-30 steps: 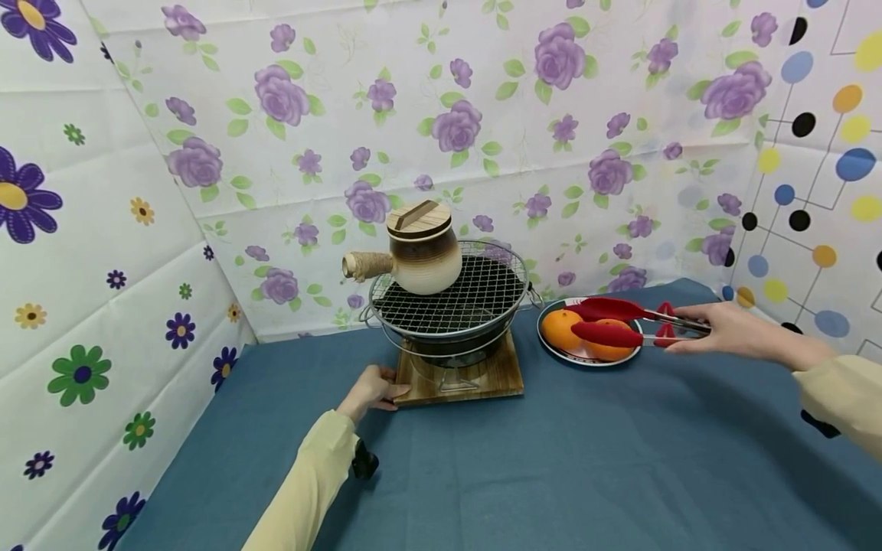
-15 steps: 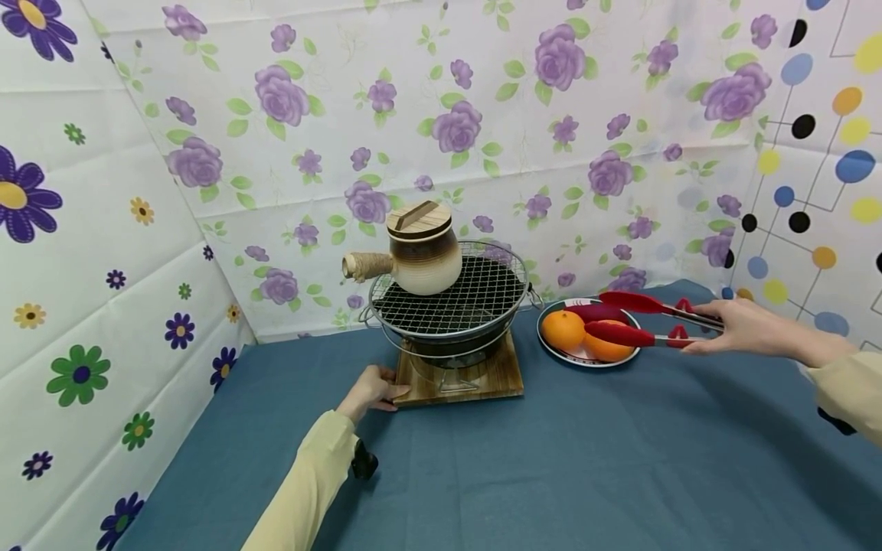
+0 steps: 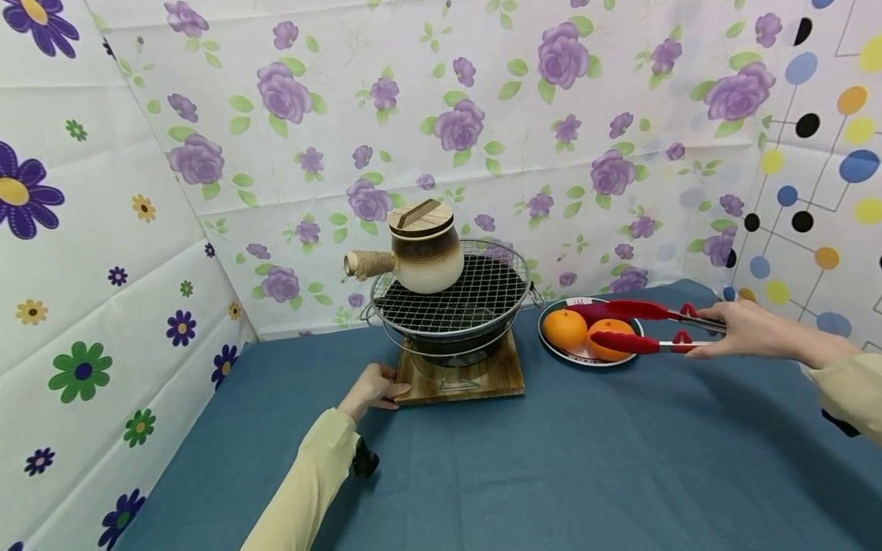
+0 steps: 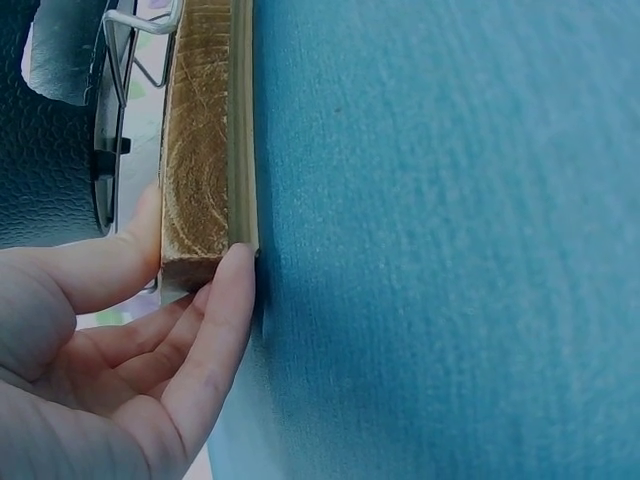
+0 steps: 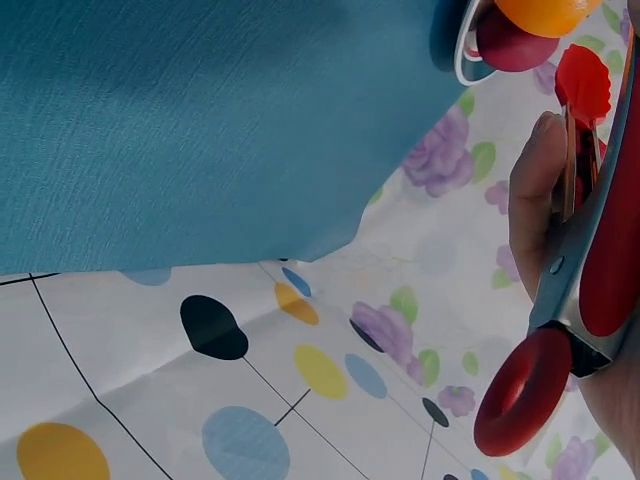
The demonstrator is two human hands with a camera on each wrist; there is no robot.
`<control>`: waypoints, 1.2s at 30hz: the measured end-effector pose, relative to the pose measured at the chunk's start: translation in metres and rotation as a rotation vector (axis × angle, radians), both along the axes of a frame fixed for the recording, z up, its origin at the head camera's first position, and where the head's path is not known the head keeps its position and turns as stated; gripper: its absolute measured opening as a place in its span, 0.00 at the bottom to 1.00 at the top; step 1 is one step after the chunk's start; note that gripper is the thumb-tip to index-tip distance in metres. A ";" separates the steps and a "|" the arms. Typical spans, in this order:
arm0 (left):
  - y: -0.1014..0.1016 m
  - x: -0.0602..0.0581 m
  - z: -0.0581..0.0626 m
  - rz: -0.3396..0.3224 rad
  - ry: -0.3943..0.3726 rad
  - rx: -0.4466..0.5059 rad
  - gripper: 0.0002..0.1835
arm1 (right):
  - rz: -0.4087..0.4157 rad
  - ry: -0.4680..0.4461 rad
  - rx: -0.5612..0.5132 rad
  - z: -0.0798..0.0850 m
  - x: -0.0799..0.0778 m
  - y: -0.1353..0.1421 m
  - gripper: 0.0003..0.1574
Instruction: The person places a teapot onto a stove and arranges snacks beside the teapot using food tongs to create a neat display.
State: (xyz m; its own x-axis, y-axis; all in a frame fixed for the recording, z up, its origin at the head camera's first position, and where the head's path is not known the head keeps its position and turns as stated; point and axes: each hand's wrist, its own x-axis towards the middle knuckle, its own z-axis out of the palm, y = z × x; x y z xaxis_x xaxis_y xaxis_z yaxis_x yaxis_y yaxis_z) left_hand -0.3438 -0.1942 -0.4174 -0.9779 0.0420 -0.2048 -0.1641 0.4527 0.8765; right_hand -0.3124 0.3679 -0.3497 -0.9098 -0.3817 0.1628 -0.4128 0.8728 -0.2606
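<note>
My left hand [image 3: 377, 386] pinches the front left corner of a square wooden board [image 4: 200, 130], thumb on top and fingers beneath the edge. On that board stands a round black tabletop grill [image 3: 448, 344] with a wire mesh [image 3: 482, 295]. A brown and cream clay pot [image 3: 427, 264] with a wooden lid sits on the mesh. My right hand [image 3: 747, 330] holds red-tipped metal tongs [image 3: 630, 343], arms spread, over a plate [image 3: 573, 360]. There lie two oranges [image 3: 565, 329] and a dark red smooth item [image 5: 515, 42], partly hidden; its kind is unclear.
Blue cloth [image 3: 551, 459] covers the table. Flowered sheets [image 3: 310, 153] stand as walls at the back and left, and a dotted sheet [image 3: 827, 229] at the right. The pot's wrapped handle [image 3: 368, 264] juts left past the grill's rim.
The tongs have drawn back to the right over the plate, then shifted slightly downward. My left hand, the grill and the pot have not moved.
</note>
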 end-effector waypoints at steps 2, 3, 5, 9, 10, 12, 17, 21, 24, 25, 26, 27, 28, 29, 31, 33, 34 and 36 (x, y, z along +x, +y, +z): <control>0.000 0.000 0.000 -0.003 -0.001 0.005 0.29 | 0.004 0.007 0.005 0.000 0.000 0.001 0.51; 0.000 0.000 0.000 -0.004 -0.002 0.006 0.29 | 0.004 0.007 0.003 -0.001 0.000 0.001 0.51; 0.000 0.000 0.000 -0.008 -0.002 0.009 0.29 | 0.010 0.001 -0.003 -0.002 0.000 0.002 0.50; 0.000 0.000 0.000 -0.008 -0.002 0.005 0.29 | 0.018 -0.004 -0.003 -0.006 0.000 0.004 0.49; 0.000 0.000 0.000 -0.008 -0.003 0.003 0.29 | 0.019 -0.003 0.002 -0.006 -0.001 0.004 0.49; 0.000 0.000 0.001 -0.007 -0.005 0.001 0.30 | 0.013 0.000 0.014 -0.008 -0.001 0.004 0.50; 0.000 0.000 0.001 -0.009 -0.010 -0.003 0.30 | -0.007 0.003 0.029 -0.010 -0.001 0.004 0.52; 0.000 0.000 0.001 -0.010 -0.009 0.002 0.30 | -0.019 -0.002 0.030 -0.011 0.000 0.004 0.52; 0.000 0.000 0.001 -0.008 -0.007 0.006 0.30 | -0.027 -0.011 0.028 -0.013 0.001 0.004 0.53; 0.000 0.000 0.001 -0.007 -0.007 0.006 0.29 | -0.027 -0.010 0.029 -0.013 0.001 0.004 0.53; 0.000 0.000 0.001 -0.005 -0.006 0.007 0.29 | -0.027 -0.008 0.028 -0.014 0.001 0.005 0.53; 0.001 0.000 0.001 -0.004 -0.007 0.007 0.29 | -0.027 -0.003 0.031 -0.014 0.001 0.005 0.52; 0.001 0.000 0.002 -0.003 -0.007 0.008 0.29 | -0.027 0.001 0.031 -0.015 0.001 0.005 0.52; 0.001 0.000 0.002 -0.002 -0.008 0.008 0.29 | -0.024 0.007 0.033 -0.015 0.001 0.005 0.52; 0.001 0.000 0.002 -0.002 -0.008 0.010 0.29 | -0.023 0.011 0.037 -0.016 0.001 0.005 0.52; 0.000 0.001 0.002 -0.004 -0.009 0.012 0.29 | -0.024 0.005 0.037 -0.017 0.000 0.004 0.52; 0.000 0.001 0.002 -0.004 -0.009 0.012 0.29 | -0.024 -0.001 0.036 -0.017 0.000 0.004 0.53; 0.000 0.001 0.002 -0.004 -0.008 0.013 0.29 | -0.020 -0.013 0.031 -0.018 0.000 0.005 0.53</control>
